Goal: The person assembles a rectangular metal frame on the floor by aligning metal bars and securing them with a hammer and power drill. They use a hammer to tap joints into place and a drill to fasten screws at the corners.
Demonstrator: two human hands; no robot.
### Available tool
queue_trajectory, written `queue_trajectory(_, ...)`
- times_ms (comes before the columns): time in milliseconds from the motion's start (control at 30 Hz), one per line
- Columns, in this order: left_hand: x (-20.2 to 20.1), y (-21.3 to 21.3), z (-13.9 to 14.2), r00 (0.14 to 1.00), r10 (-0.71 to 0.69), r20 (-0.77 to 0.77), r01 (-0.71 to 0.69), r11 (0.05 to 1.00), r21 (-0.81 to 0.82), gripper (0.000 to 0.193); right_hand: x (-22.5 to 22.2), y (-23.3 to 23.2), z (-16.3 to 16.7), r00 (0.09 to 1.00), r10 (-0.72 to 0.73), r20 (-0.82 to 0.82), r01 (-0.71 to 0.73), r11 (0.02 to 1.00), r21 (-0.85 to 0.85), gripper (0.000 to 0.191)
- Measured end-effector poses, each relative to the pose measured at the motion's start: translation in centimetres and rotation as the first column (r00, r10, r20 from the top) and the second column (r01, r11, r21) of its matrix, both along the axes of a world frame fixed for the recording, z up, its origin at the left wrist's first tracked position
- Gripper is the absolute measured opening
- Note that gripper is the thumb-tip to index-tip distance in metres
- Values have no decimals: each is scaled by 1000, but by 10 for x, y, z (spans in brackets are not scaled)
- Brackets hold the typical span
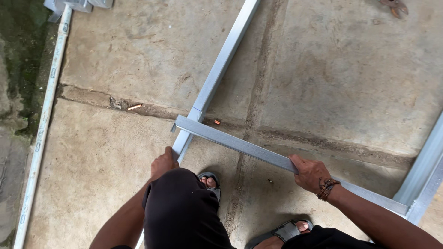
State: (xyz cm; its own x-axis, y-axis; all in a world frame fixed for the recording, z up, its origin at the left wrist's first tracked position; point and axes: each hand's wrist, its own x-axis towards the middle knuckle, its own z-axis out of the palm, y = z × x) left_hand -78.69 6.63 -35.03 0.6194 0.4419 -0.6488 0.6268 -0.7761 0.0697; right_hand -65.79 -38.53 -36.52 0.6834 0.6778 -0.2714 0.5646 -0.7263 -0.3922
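Observation:
Two grey metal channel bars lie crossed on a concrete floor. The long bar [221,60] runs from the top middle down toward me. The cross bar [240,145] rests over it and slants to the lower right, where it meets a third bar [427,170]. My left hand [164,163] grips the near end of the long bar just below the crossing. My right hand [310,173], with a beaded bracelet on the wrist, grips the cross bar about midway. My knee in dark trousers hides the long bar's near end.
A white pipe [44,120] lies along the left beside a mossy edge. Small copper-coloured pieces [134,107] lie in a floor crack near the crossing. My sandalled feet [210,180] stand by the bars. A tool [394,7] lies at top right.

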Motion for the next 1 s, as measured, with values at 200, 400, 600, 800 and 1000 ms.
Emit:
queue_trajectory(200, 12, 25, 18, 999, -21, -45, 21, 1000, -9, 46, -13, 4, -5, 998, 61, -34, -61, 998, 5, 36)
queue_trajectory(400, 20, 27, 11, 998, -35, -45, 34, 999, -18, 47, -10, 5, -6, 995, 76, -72, -78, 997, -20, 36)
queue_trajectory(600, 24, 35, 6, 994, 25, -104, -27, 999, -17, 48, -16, 11, -10, 987, 144, -69, -144, 990, 15, 39)
queue_trajectory(800, 29, 47, 6, 991, 8, -134, -7, 1000, 8, 52, 8, 20, -19, 995, 39, -93, -51, 990, -130, 17)
queue_trajectory(1000, 32, 52, 3, 993, 12, -116, -14, 1000, -15, 60, 35, 24, -15, 1000, -21, 8, 21, 996, -84, 29)
